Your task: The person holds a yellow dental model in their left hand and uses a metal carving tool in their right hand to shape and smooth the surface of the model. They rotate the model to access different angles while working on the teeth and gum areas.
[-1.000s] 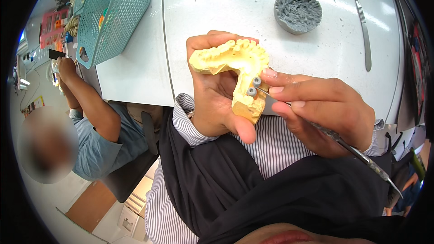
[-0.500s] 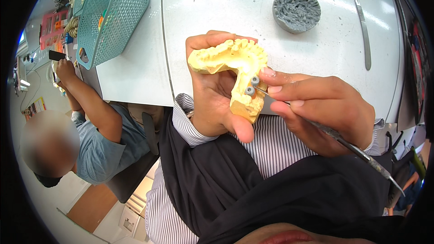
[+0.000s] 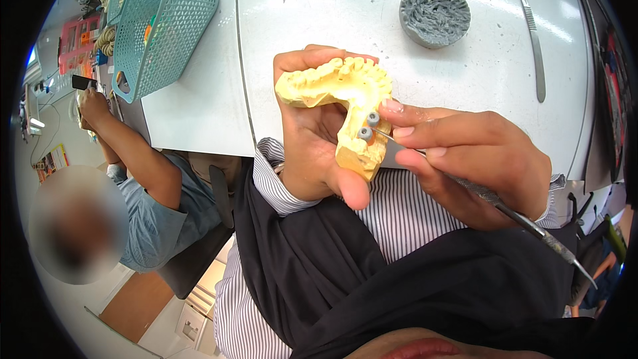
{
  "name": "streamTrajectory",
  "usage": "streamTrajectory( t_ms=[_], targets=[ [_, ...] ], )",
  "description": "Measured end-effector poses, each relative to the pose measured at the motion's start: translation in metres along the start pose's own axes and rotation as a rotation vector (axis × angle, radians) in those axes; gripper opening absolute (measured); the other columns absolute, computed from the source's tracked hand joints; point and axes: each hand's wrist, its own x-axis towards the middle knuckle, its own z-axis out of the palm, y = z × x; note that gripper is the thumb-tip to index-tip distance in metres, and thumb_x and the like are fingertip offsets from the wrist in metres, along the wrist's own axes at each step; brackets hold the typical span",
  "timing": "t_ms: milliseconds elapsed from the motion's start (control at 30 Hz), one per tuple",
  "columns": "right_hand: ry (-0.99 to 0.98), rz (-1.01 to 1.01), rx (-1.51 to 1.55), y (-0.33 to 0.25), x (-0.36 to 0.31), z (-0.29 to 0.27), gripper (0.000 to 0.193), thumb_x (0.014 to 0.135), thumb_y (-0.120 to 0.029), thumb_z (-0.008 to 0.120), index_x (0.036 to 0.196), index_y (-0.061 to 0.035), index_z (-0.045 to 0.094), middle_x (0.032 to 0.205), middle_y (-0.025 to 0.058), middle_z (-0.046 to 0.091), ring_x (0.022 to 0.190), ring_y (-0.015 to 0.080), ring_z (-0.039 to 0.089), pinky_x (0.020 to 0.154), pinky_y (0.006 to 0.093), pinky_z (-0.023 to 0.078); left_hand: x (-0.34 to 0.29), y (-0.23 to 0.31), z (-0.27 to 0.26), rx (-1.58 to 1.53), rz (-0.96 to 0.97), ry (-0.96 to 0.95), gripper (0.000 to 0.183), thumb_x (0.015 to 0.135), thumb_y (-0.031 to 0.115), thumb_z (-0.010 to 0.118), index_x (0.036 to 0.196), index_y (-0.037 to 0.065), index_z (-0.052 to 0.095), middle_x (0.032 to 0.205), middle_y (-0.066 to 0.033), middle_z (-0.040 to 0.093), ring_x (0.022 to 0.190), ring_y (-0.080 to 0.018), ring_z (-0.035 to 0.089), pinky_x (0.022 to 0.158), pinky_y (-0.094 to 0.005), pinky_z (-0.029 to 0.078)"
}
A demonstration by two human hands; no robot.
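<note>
A yellow dental cast [image 3: 362, 93] is sitting in my left hand [image 3: 309, 149], at the near edge of the white table [image 3: 299, 16], its toothed arch facing up. Two grey hollow cylinders [image 3: 373, 119] are standing side by side on its right limb, so that much is in place; whether they are needing more work I cannot tell. My left hand is cupping the cast from below, thumb lying at its lower end. My right hand [image 3: 488, 149] is pinching a double-ended metal carver [image 3: 528, 226], its fine tip pointing in beside the cylinders; I cannot tell whether it is touching them. Beyond, a grey disc [image 3: 435, 13] with a roughly gouged top is lying on the table, a slim metal scalpel [image 3: 535, 40] resting to its right. A teal mesh basket [image 3: 173, 33] is standing at left, near a seated co-worker [image 3: 149, 179].
</note>
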Motion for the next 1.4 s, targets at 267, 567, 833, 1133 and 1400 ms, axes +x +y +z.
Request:
streamTrajectory(
  t_ms=[267, 567, 833, 1133, 1400],
  targets=[
    [-0.011, 0.004, -0.003, -0.0001, -0.0026, -0.0011, 0.031, 0.075, 0.012, 0.062, 0.096, -0.0016, 0.043, 0.094, 0.0176, 0.057, 0.093, 0.0347, 0.062, 0.076, 0.0361, 0.056, 0.0002, -0.0020, 0.0000, 0.006, 0.015, -0.014, 0.111, 0.036, 0.049, 0.082, 0.121, 0.006, 0.024, 0.112, -0.0140, 0.044, 0.090, -0.0229, 0.057, 0.076, -0.0313, 0.053],
    [-0.033, 0.001, -0.012, -0.0009, -0.0040, -0.0018, 0.030, 0.075, 0.010, 0.062, 0.096, -0.0016, 0.044, 0.095, 0.0173, 0.057, 0.093, 0.0347, 0.062, 0.076, 0.0362, 0.056, -0.0023, -0.0022, -0.0012, 0.018, 0.034, -0.021, 0.111, 0.036, 0.049, 0.082, 0.121, 0.005, 0.024, 0.112, -0.0141, 0.044, 0.091, -0.0223, 0.057, 0.077, -0.0308, 0.052],
    [-0.032, -0.005, -0.004, -0.0010, -0.0035, -0.0014, 0.029, 0.075, 0.011, 0.062, 0.095, -0.0015, 0.045, 0.093, 0.0164, 0.057, 0.094, 0.0346, 0.062, 0.076, 0.0354, 0.056, -0.0014, -0.0040, -0.0026, 0.021, 0.048, -0.029, 0.112, 0.036, 0.048, 0.083, 0.120, 0.005, 0.024, 0.112, -0.0142, 0.043, 0.092, -0.0218, 0.057, 0.077, -0.0304, 0.052],
    [-0.021, -0.009, -0.004, -0.0015, -0.0032, -0.0017, 0.029, 0.075, 0.011, 0.061, 0.096, -0.0014, 0.045, 0.094, 0.0163, 0.058, 0.094, 0.0342, 0.062, 0.077, 0.0355, 0.056, -0.0013, -0.0040, -0.0022, 0.032, 0.057, -0.036, 0.112, 0.036, 0.048, 0.083, 0.120, 0.005, 0.025, 0.112, -0.0143, 0.043, 0.092, -0.0212, 0.056, 0.078, -0.0300, 0.052],
    [-0.015, -0.021, -0.027, 0.0006, -0.0039, -0.0006, 0.030, 0.075, 0.011, 0.062, 0.096, -0.0015, 0.045, 0.093, 0.0171, 0.058, 0.092, 0.0344, 0.062, 0.077, 0.0359, 0.056, 0.0001, -0.0040, -0.0023, 0.037, 0.067, -0.043, 0.112, 0.036, 0.048, 0.083, 0.120, 0.004, 0.025, 0.112, -0.0144, 0.042, 0.093, -0.0206, 0.056, 0.079, -0.0296, 0.052]
  ],
)
